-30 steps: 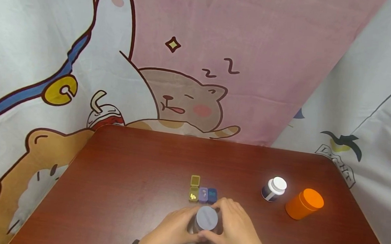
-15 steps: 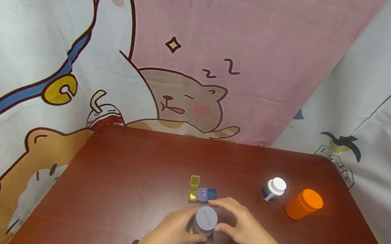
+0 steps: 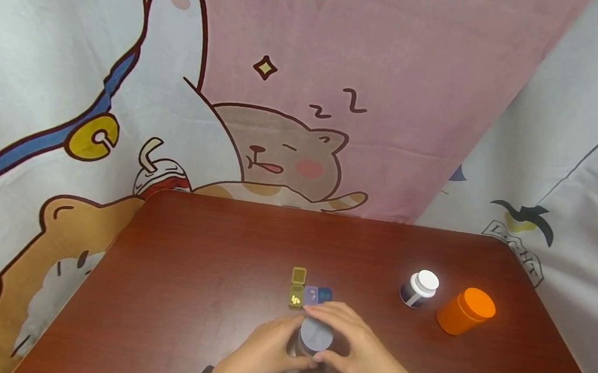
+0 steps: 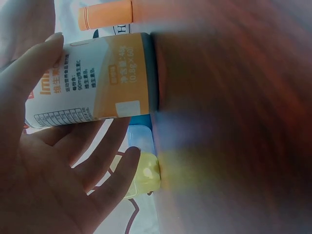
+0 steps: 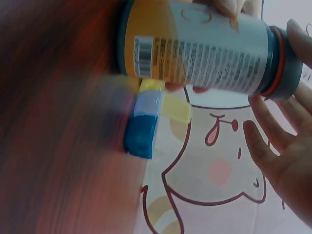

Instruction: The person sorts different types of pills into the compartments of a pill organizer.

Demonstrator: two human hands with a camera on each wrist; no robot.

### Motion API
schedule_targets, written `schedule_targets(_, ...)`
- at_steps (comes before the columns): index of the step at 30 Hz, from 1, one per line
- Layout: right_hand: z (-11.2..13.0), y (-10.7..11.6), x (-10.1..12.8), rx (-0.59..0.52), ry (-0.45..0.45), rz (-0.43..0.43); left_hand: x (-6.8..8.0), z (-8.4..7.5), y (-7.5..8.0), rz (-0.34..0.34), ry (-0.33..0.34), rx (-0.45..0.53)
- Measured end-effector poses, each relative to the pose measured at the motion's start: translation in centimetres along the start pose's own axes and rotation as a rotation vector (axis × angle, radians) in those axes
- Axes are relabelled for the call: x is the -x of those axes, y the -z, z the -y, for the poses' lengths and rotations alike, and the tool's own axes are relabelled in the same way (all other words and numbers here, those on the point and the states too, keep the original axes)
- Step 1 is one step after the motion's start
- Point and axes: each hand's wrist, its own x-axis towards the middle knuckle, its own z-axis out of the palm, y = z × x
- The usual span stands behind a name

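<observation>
Since 0.5 s ago, the right hand (image 3: 365, 350) has moved back in over the grey cap (image 3: 316, 333) of the bottle (image 4: 92, 80), its fingers now curled round the cap's rim. Opposite it, the left hand (image 3: 262, 353) grips the bottle's body with bent fingers. That bottle stands upright on the table (image 3: 192, 272), just in front of the 3-part pill box (image 3: 310, 294), whose yellow compartment is open. Well to the right stand a white-capped bottle (image 3: 420, 288) and an orange container (image 3: 465, 311).
</observation>
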Motion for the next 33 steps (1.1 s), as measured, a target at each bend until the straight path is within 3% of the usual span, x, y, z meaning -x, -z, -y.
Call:
schedule_targets(6, 0.8, -0.8, -0.2, 0.107, 0.014, -0.051, 0.1, -0.1, 0.1, 0.014, 0.012, -0.014)
schedule_targets(13, 1.4, -1.6, -0.3, 0.375, -0.014, -0.1, 0.1, 0.0, 0.0, -0.002, -0.009, -0.013)
schedule_targets(18, 1.4, -1.7, -0.3, 0.44, 0.013, -0.116, 0.1, -0.1, 0.0, 0.004, -0.002, -0.004)
schedule_targets(21, 1.4, -1.3, -0.1, 0.358, -0.045, -0.045, 0.0, -0.1, 0.0, 0.013, 0.001, 0.005)
schedule_targets(27, 0.3, 1.0, 0.6, -0.043, -0.266, 0.173, 0.0, -0.1, 0.0, 0.01, -0.009, 0.031)
schedule_targets(33, -2.8, 2.0, 1.1, -0.192, -0.166, 0.152, 0.0, -0.2, 0.1, 0.001, -0.011, 0.032)
